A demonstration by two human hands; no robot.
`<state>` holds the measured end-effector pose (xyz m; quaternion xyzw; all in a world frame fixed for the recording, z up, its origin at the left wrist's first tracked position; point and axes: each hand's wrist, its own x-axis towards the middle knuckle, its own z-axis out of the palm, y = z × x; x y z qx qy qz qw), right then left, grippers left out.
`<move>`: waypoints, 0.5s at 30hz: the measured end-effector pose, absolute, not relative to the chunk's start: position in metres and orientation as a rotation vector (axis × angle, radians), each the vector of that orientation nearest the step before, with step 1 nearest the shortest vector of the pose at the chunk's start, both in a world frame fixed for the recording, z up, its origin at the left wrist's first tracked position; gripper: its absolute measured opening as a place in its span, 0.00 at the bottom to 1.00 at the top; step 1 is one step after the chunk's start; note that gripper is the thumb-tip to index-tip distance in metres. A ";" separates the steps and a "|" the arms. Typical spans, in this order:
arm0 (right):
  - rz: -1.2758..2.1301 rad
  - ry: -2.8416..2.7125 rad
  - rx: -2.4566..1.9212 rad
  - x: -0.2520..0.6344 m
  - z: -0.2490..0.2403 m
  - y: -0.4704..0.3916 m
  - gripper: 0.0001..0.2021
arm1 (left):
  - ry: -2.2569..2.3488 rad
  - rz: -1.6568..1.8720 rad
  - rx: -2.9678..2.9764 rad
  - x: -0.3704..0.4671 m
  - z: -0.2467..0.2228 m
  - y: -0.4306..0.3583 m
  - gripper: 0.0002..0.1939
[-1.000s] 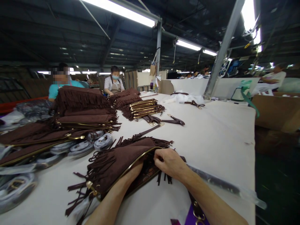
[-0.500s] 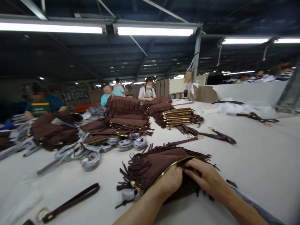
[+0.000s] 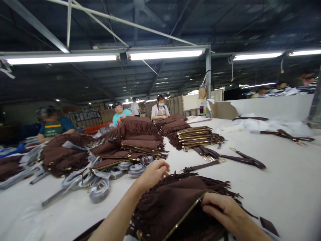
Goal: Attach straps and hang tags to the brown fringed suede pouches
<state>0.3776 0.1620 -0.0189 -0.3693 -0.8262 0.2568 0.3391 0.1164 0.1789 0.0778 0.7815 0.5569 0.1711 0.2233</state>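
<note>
A dark brown fringed bag (image 3: 173, 204) lies on the white table, its gold zipper open toward me. My right hand (image 3: 220, 209) pinches the bag's edge at the far end of the zipper. Over the bag's far left side, my left hand (image 3: 154, 172) is raised with its fingers curled, near the wrapped strap coils; whether it holds anything is hidden. Just beyond the bag lies a brown strap with a buckle (image 3: 200, 166).
Stacked brown fringed bags (image 3: 140, 140) and plastic-wrapped strap coils (image 3: 99, 190) lie ahead and left. Zippered pouches (image 3: 194, 137) and loose brown straps (image 3: 243, 160) are ahead right. Several people work beyond the table (image 3: 283, 187).
My left hand has left the bag's opening and moved up and left toward the strap coils. My right hand stays on the bag's edge. The view has tilted upward, and the bag sits lower.
</note>
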 end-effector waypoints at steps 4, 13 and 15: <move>0.727 -2.152 -0.948 0.379 -0.027 0.168 0.08 | 1.870 0.459 2.223 0.096 0.039 0.225 0.21; 0.771 -2.165 -0.908 0.376 -0.016 0.164 0.08 | 1.930 0.038 2.228 0.013 0.060 0.199 0.25; 0.794 -2.162 -0.900 0.376 -0.015 0.163 0.08 | 2.039 0.056 2.211 0.009 0.062 0.193 0.23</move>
